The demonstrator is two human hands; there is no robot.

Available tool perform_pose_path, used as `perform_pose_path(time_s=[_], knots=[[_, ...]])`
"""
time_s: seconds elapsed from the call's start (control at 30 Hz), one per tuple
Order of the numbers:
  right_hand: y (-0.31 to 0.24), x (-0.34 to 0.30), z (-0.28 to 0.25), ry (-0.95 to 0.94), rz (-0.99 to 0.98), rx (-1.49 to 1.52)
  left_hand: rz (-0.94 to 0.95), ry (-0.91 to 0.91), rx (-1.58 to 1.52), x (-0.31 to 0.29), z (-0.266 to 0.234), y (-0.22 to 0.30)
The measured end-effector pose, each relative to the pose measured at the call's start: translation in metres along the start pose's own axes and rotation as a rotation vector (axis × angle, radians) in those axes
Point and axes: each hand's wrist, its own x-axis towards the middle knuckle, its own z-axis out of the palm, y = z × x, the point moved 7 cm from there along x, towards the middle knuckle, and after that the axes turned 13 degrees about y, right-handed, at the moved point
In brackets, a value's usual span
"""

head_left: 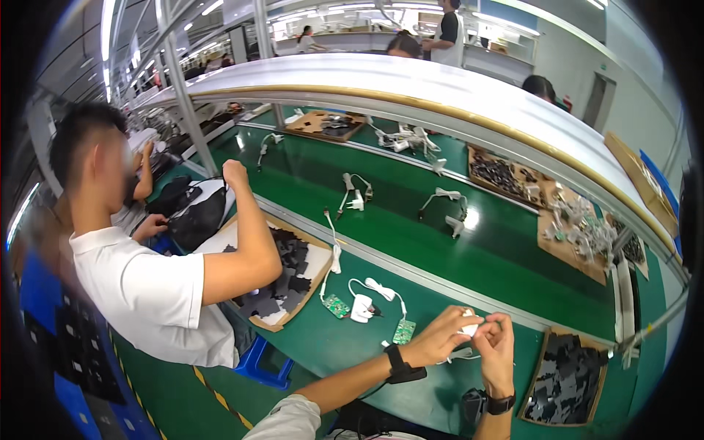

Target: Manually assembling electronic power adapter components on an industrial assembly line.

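My left hand (440, 336) is closed around a small white plastic piece (468, 323), its exact kind hidden by the fingers. Fingertips of my right hand (496, 343) pinch together at the near side of that piece. A looped white cable (462, 355) hangs below both hands. Left of my left hand, a green circuit board (404, 331) lies on the green bench (330, 367), wired by a white cord (378, 287). Beside it is a white plug adapter (361, 308), and farther left a second green circuit board (336, 306) with its own cord.
A carton tray of black pieces (565, 378) sits at the right. Another tray (312, 282) lies near a co-worker (147, 279) at the left. Corded adapters (355, 198) rest on the green conveyor (396, 235). A metal rail (433, 282) separates bench and conveyor; a lit shelf (440, 84) hangs above.
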Motion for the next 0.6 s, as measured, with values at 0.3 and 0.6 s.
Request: perform_pose_path(time_s=[0.3, 0.6], knots=[[-0.004, 0.002, 0.016, 0.052, -0.156, -0.058, -0.181, -0.072, -0.073, -0.007, 0.009, -0.009], [-0.015, 0.000, 0.019, -0.077, -0.272, -0.154, -0.509, -0.138, -0.403, -0.002, 0.005, -0.029]])
